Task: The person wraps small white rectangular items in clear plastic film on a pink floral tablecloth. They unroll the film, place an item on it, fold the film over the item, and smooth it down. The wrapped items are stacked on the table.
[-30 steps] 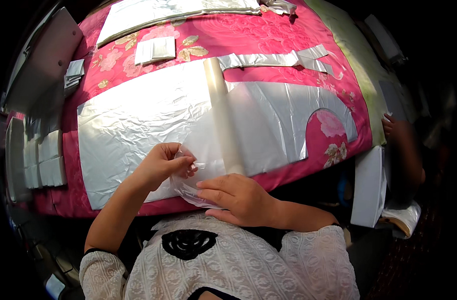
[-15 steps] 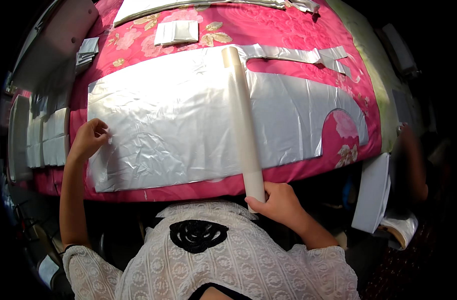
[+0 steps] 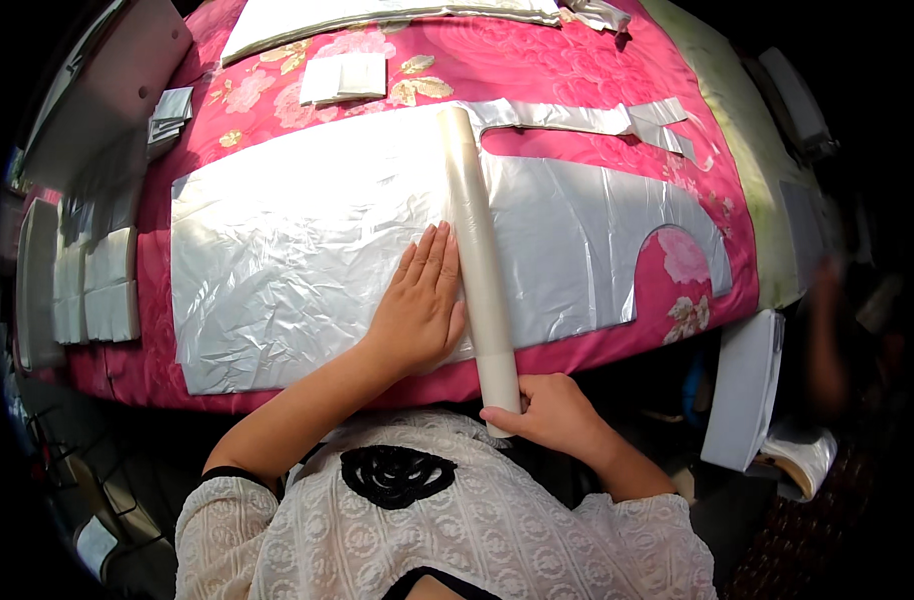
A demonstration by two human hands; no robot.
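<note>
A white plastic apron (image 3: 277, 270) lies spread on the pink flowered cloth, its surface creased and shiny. One end has strap-like strips, and a curved cut-out shows at the right. Across it, running from far to near, rests a long pale tube (image 3: 485, 270). My right hand (image 3: 552, 412) grips the near end of this tube at the table's front edge. Flat on the plastic just left of the tube lies my left hand (image 3: 419, 300), fingers stretched out toward the far side, thumb close to the tube.
Beyond the apron sits a small stack of folded white packets (image 3: 344, 78), with a folded white pile (image 3: 397, 20) farther back. Stacked white packets (image 3: 110, 285) stand at the left. A white box (image 3: 742, 390) is at the right, near another person's blurred arm (image 3: 827, 340).
My left hand has moved right from the apron's left edge and now lies flat beside the tube. My right hand still holds the tube's near end.
</note>
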